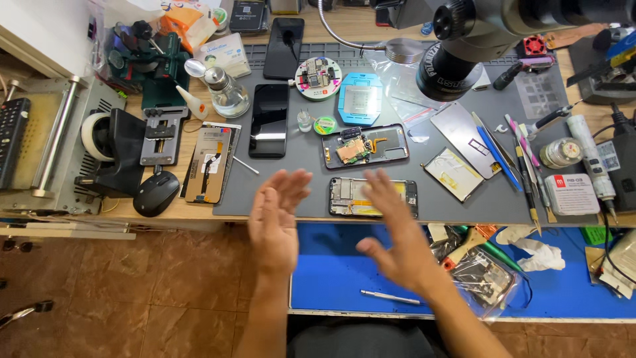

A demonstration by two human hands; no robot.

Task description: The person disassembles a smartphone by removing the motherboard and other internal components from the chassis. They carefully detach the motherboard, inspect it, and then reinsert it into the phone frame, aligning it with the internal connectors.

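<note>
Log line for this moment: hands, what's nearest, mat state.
left hand: open, empty | right hand: open, empty, over opened phone | second opened phone behind | grey mat: crowded with parts

A single head-worn view looks steeply down from above and just behind the near edge of the surface (424, 215), facing away from the wearer's body. It sits close: the microscope head (464, 46) fills the upper right corner, out of focus at its top. The far edge of the grey mat (371, 53) lies near the upper border, the brown tiled floor (132, 292) fills the lower left, and both forearms enter from the bottom border.
</note>
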